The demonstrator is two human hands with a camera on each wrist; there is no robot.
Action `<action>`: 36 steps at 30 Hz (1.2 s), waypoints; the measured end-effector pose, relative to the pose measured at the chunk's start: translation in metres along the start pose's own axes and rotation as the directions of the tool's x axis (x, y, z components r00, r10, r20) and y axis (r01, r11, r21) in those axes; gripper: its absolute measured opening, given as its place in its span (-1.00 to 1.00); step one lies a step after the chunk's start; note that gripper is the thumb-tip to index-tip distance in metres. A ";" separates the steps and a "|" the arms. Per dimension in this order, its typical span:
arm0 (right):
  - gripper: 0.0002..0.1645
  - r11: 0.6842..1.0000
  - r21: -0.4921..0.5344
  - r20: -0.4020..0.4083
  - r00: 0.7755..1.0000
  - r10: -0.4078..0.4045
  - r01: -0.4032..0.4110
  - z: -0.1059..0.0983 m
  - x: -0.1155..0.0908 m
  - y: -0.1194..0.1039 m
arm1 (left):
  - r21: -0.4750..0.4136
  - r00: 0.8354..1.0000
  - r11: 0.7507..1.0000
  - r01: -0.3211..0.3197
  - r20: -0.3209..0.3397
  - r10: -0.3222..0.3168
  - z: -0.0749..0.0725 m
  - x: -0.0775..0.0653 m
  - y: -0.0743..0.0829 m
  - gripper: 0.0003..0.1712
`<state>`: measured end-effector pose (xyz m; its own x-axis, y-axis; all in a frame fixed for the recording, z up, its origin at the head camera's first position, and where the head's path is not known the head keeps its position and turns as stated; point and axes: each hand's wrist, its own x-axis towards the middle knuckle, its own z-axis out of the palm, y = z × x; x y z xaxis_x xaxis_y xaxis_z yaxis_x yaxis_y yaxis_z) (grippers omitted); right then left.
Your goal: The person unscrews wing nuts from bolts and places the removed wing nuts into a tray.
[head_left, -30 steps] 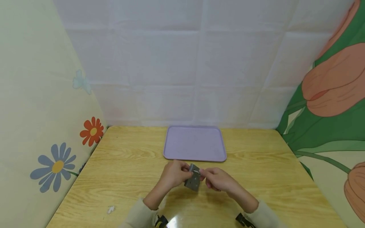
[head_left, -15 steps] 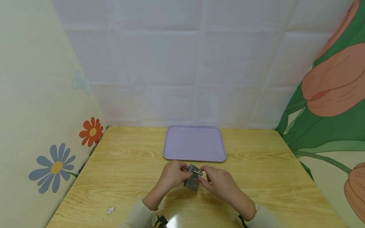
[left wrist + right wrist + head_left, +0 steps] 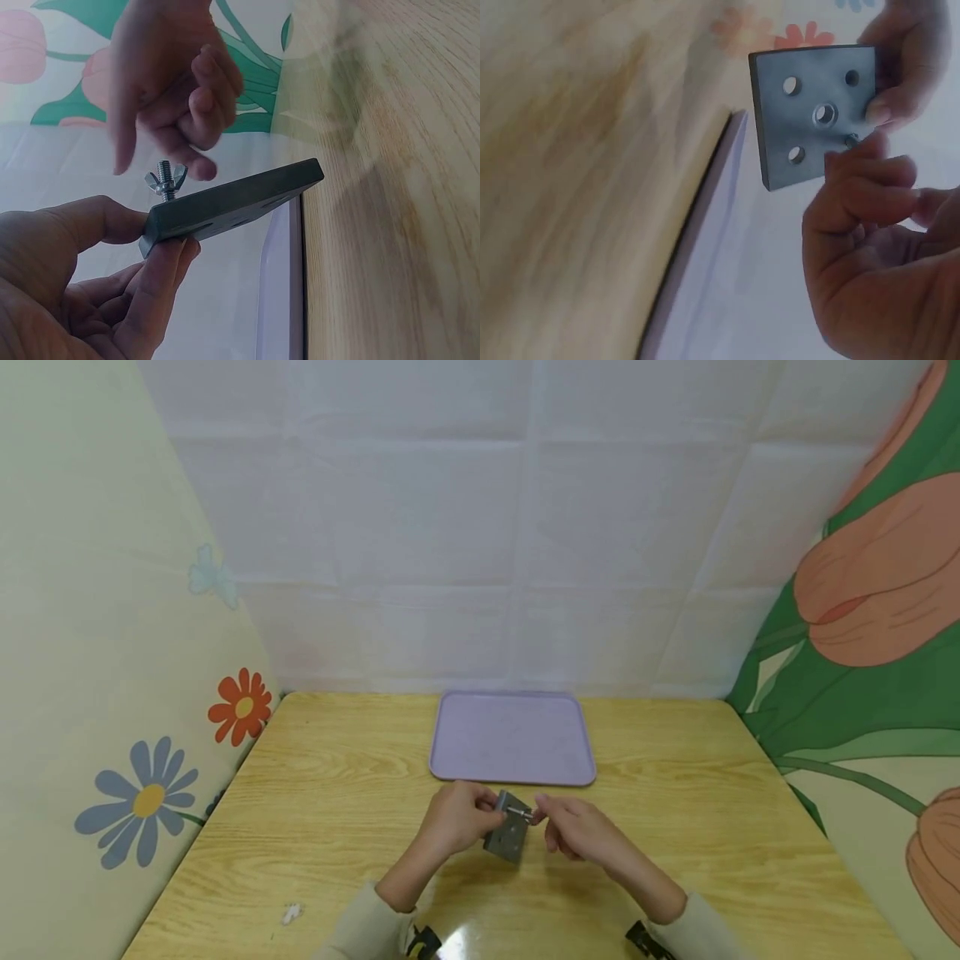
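Observation:
My left hand (image 3: 456,817) pinches one corner of a grey square metal plate (image 3: 506,842) between thumb and fingers, above the table. Several round holes pierce the plate (image 3: 817,81), as the right wrist view shows. From the corner near my left thumb a threaded bolt (image 3: 516,812) sticks out; in the left wrist view a wing nut (image 3: 166,182) sits on it, with thread showing beyond the nut. My right hand (image 3: 581,833) is close by the bolt's end. Its thumb and fingers are spread apart around the wing nut, with a gap visible in the left wrist view.
A lilac tray (image 3: 512,779) lies beyond the hands at the back of the wooden table (image 3: 337,793). A small white mark or scrap (image 3: 292,913) is at the front left. A white sheet (image 3: 420,527) hangs behind, and flower-patterned cloths flank both sides.
My right hand's fingers moved off the wing nut, came back round it with the wrist turned, and are now parted again. The left hand and plate have stayed nearly still.

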<state>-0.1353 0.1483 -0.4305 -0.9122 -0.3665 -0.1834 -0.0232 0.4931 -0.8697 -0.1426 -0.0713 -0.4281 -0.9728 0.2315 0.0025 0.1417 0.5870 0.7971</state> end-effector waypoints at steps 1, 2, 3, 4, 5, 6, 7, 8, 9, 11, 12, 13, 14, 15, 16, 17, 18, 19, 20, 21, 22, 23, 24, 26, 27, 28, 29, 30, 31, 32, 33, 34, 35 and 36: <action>-0.23 0.997 0.056 0.040 0.998 0.046 -0.048 -0.001 0.001 0.001 | 0.000 1.000 1.000 -0.004 -0.001 0.004 0.000 0.000 0.000 -0.81; -0.18 0.990 0.106 0.078 0.993 0.085 -0.093 -0.002 0.003 0.002 | -0.001 1.000 1.000 -0.006 -0.002 0.006 0.000 0.000 0.000 -0.81; -0.14 0.982 0.142 0.115 0.987 0.113 -0.128 -0.002 0.004 0.004 | 0.001 1.000 1.000 -0.010 -0.003 0.010 0.000 0.000 0.000 -0.81; -0.11 0.976 0.163 0.143 0.982 0.125 -0.148 -0.002 0.005 0.005 | 0.003 1.000 1.000 -0.011 -0.003 0.011 0.000 0.000 -0.001 -0.80; -0.10 0.970 0.178 0.164 0.977 0.134 -0.163 -0.001 0.006 0.006 | 0.004 1.000 1.000 -0.013 -0.004 0.013 0.001 0.000 -0.001 -0.81; -0.11 0.966 0.193 0.180 0.974 0.139 -0.173 -0.001 0.007 0.007 | 0.005 1.000 1.000 -0.015 -0.004 0.015 0.001 0.000 -0.001 -0.81; -0.11 0.963 0.202 0.189 0.972 0.142 -0.180 0.000 0.007 0.008 | 0.007 1.000 1.000 -0.017 -0.003 0.017 0.001 0.000 -0.001 -0.81; -0.13 0.960 0.214 0.195 0.970 0.142 -0.183 0.000 0.007 0.008 | 0.008 1.000 1.000 -0.017 -0.003 0.017 0.001 0.000 -0.001 -0.81; -0.15 0.959 0.219 0.195 0.971 0.140 -0.182 0.001 0.007 0.007 | 0.009 1.000 1.000 -0.018 -0.003 0.018 0.001 0.000 -0.001 -0.81; -0.19 0.960 0.221 0.187 0.973 0.134 -0.174 0.002 0.007 0.006 | 0.010 1.000 1.000 -0.017 -0.001 0.017 0.002 0.001 -0.001 -0.81; -0.21 0.961 0.221 0.182 0.975 0.130 -0.169 0.002 0.007 0.005 | 0.010 1.000 1.000 -0.015 -0.001 0.015 0.002 0.001 -0.001 -0.81; -0.23 0.961 0.220 0.178 0.976 0.128 -0.166 0.003 0.006 0.004 | 0.010 1.000 1.000 -0.014 -0.001 0.014 0.002 0.001 -0.001 -0.81; -0.24 0.962 0.219 0.175 0.977 0.126 -0.163 0.003 0.006 0.004 | 0.010 1.000 1.000 -0.012 -0.001 0.012 0.002 0.001 -0.001 -0.81; -0.25 0.963 0.217 0.172 0.977 0.124 -0.160 0.003 0.006 0.004 | 0.012 1.000 1.000 -0.011 -0.001 0.011 0.002 0.001 -0.001 -0.81; -0.26 0.964 0.215 0.172 0.977 0.123 -0.159 0.003 0.006 0.004 | 0.012 1.000 1.000 -0.010 -0.001 0.010 0.002 0.001 0.000 -0.81; -0.27 0.964 0.212 0.171 0.977 0.123 -0.159 0.003 0.006 0.004 | 0.013 1.000 1.000 -0.009 -0.001 0.009 0.002 0.001 0.000 -0.81; -0.28 0.965 0.210 0.171 0.977 0.124 -0.159 0.003 0.006 0.004 | 0.013 1.000 1.000 -0.010 -0.001 0.010 0.002 0.001 0.000 -0.81; -0.29 0.965 0.207 0.169 0.977 0.126 -0.160 0.003 0.006 0.004 | 0.014 1.000 1.000 -0.010 0.000 0.010 0.002 0.001 0.000 -0.81; -0.29 0.967 0.202 0.165 0.978 0.126 -0.159 0.003 0.006 0.004 | 0.015 1.000 1.000 -0.009 0.001 0.009 0.002 0.001 0.000 -0.81; -0.30 0.969 0.193 0.159 0.980 0.124 -0.154 0.003 0.007 0.004 | 0.015 1.000 1.000 -0.008 0.002 0.008 0.002 0.001 0.001 -0.81; -0.31 0.973 0.180 0.148 0.981 0.122 -0.148 0.004 0.007 0.003 | 0.014 1.000 1.000 -0.006 0.004 0.006 0.002 0.001 0.001 -0.81; -0.32 0.976 0.164 0.136 0.983 0.124 -0.145 0.004 0.007 0.003 | 0.015 1.000 1.000 -0.004 0.004 0.004 0.002 0.001 0.001 -0.81; -0.32 0.979 0.147 0.123 0.985 0.122 -0.139 0.004 0.006 0.002 | 0.015 1.000 1.000 -0.003 0.005 0.003 0.002 0.000 0.000 -0.81; -0.35 0.988 0.101 0.089 0.990 0.105 -0.114 0.004 0.006 0.002 | 0.010 1.000 1.000 0.006 0.010 -0.006 0.002 0.000 0.001 -0.81; -0.37 0.993 0.070 0.069 0.993 0.091 -0.096 0.004 0.006 0.001 | 0.006 1.000 1.000 0.008 0.012 -0.009 0.001 0.000 0.001 -0.81; -0.38 0.997 0.034 0.049 0.996 0.074 -0.075 0.005 0.005 0.001 | 0.005 1.000 1.000 0.011 0.014 -0.011 0.001 0.000 0.001 -0.81; -0.41 0.999 -0.006 0.030 0.998 0.047 -0.047 0.005 0.005 0.001 | 0.005 1.000 1.000 0.013 0.016 -0.013 0.001 0.000 0.001 -0.81; -0.44 0.998 -0.057 0.010 1.000 0.007 -0.006 0.005 0.005 0.002 | 0.004 1.000 1.000 0.016 0.018 -0.016 0.001 0.000 0.001 -0.81; -0.47 0.993 -0.110 -0.010 0.999 -0.031 0.030 0.006 0.004 0.002 | 0.003 1.000 1.000 0.020 0.020 -0.020 0.001 0.000 0.001 -0.81; -0.51 0.983 -0.169 -0.030 0.997 -0.072 0.066 0.007 0.004 0.002 | 0.003 1.000 1.000 0.022 0.020 -0.022 0.001 0.000 0.001 -0.80; -0.55 0.969 -0.227 -0.049 0.992 -0.112 0.098 0.008 0.003 0.002 | 0.003 1.000 1.000 0.023 0.020 -0.023 0.001 0.000 0.001 -0.80; -0.58 0.951 -0.282 -0.065 0.986 -0.151 0.127 0.009 0.003 0.002 | 0.003 1.000 1.000 0.023 0.020 -0.024 0.001 0.000 0.001 -0.80; -0.63 0.930 -0.335 -0.081 0.979 -0.188 0.150 0.010 0.002 0.002 | 0.001 1.000 1.000 0.024 0.019 -0.024 0.001 0.000 0.001 -0.80; -0.67 0.908 -0.384 -0.093 0.971 -0.219 0.168 0.011 0.001 0.001 | 0.000 1.000 1.000 0.025 0.019 -0.025 0.001 -0.001 0.001 -0.80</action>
<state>-0.1320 0.1398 -0.4369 -0.9189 -0.3906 0.0552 -0.3315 0.6889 -0.6446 -0.1418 -0.0703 -0.4274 -0.9724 0.2315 -0.0286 0.1177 0.5927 0.7967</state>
